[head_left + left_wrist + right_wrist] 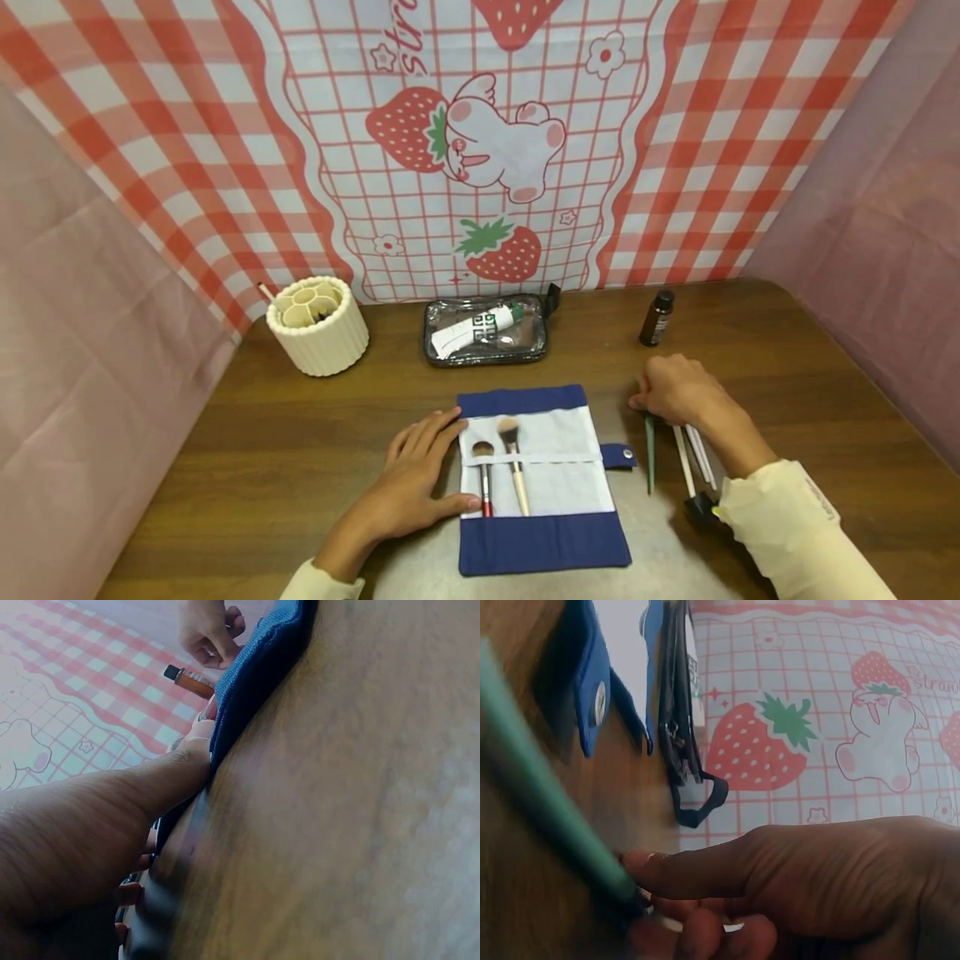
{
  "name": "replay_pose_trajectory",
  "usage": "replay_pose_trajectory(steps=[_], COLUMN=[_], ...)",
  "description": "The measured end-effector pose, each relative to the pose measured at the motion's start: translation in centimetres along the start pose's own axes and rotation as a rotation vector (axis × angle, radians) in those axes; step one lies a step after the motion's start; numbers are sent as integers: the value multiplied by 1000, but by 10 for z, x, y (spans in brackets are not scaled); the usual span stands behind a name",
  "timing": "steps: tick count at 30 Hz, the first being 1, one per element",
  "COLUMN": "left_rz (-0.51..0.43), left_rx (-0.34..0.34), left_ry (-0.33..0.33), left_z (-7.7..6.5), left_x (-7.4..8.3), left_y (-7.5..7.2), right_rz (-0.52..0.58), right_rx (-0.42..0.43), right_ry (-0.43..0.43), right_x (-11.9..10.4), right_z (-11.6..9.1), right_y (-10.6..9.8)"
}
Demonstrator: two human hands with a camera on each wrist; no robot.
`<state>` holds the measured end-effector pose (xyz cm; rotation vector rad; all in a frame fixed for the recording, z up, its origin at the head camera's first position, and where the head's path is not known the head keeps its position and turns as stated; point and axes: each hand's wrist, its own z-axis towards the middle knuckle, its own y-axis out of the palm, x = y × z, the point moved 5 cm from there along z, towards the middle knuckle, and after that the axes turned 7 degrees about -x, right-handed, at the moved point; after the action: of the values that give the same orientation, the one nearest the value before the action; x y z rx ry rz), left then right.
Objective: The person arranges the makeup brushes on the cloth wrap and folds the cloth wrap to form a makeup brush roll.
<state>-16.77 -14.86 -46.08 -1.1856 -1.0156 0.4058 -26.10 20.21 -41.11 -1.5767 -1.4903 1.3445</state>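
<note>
A blue and white fabric brush roll lies unfolded on the table. A red-handled makeup brush and a cream-handled brush lie in it under a white elastic strap. My left hand rests at the roll's left edge, fingers extended, thumb beside the red handle. To the right of the roll, my right hand pinches a green-handled stick, probably a brush, between thumb and fingers; its far end is hidden in the hand. Below that hand lie several more slim handles, one with a black end.
A clear zip pouch holding a white tube stands behind the roll. At the back left is a cream ribbed holder. A small dark bottle stands beyond the right hand. The roll's snap tab points right.
</note>
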Motion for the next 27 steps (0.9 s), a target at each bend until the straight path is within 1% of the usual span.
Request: replay_pose_trajectory(steps=[5,8,12,17,21,24,27], left_rz=[7,7,12,7,0,2,6], left_rx=[-2,-5,-7,-11,-11,-12,-11], left_ry=[1,1,-1,-5,-10,-9,-5], left_z=[0,0,-1,-1,-1,-1,-1], left_x=[0,0,-1,-1,-2,-2,-2], left_y=[0,0,0,0,1,1,0], right_rz=[39,134,341,518,686,839,969], right_rx=[25,61,103,156,184,174,151], right_ry=[-51,-88,-155,-207,-286,-341,-350], right_x=[-5,-8,-14,-24,-36,-46,-57], right_z=[2,2,2,4,6,10,15], right_y=[1,-4,-12,-20,-21,-18,-12])
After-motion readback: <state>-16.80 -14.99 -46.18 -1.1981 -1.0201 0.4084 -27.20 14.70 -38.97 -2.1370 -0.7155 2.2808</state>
